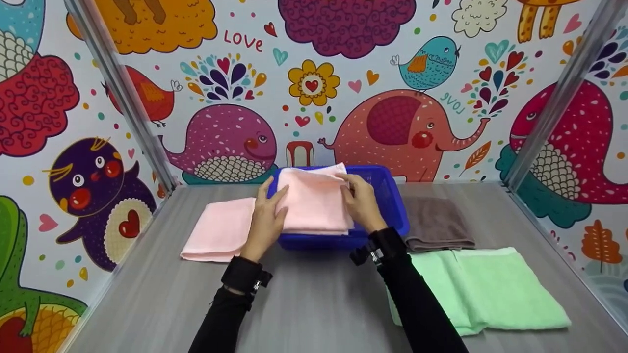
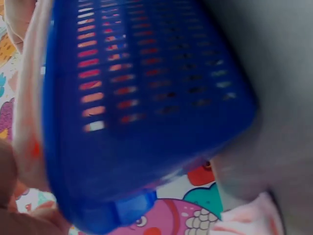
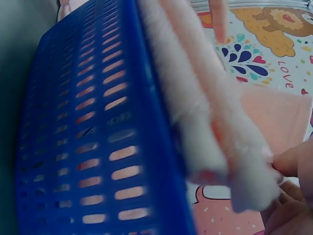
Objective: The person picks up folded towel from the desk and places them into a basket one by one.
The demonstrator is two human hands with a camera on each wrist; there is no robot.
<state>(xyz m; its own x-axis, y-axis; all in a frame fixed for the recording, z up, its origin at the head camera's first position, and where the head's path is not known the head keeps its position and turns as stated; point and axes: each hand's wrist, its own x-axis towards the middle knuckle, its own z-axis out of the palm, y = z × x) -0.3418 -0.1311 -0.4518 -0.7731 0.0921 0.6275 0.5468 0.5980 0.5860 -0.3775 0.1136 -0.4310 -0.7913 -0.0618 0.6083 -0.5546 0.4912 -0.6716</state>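
Observation:
A folded pink towel (image 1: 314, 203) lies over the left part of a blue slotted basket (image 1: 400, 208), level with its rim. My right hand (image 1: 364, 201) pinches the right edge of this towel between thumb and fingers. At its left edge is my left hand (image 1: 267, 215), fingers extended and touching the cloth. In the right wrist view the towel's thick folded layers (image 3: 234, 122) show beside the basket rim, with the right fingertips (image 3: 288, 161) on the upper fold. The left wrist view shows the basket's slotted side (image 2: 142, 147) close up.
Another folded pink towel (image 1: 221, 228) lies left of the basket. On the right are a folded brown towel (image 1: 436, 223) and a wider light green towel (image 1: 505, 289), partly behind the right forearm. Patterned walls with metal posts (image 1: 554, 93) enclose the grey table (image 1: 319, 304).

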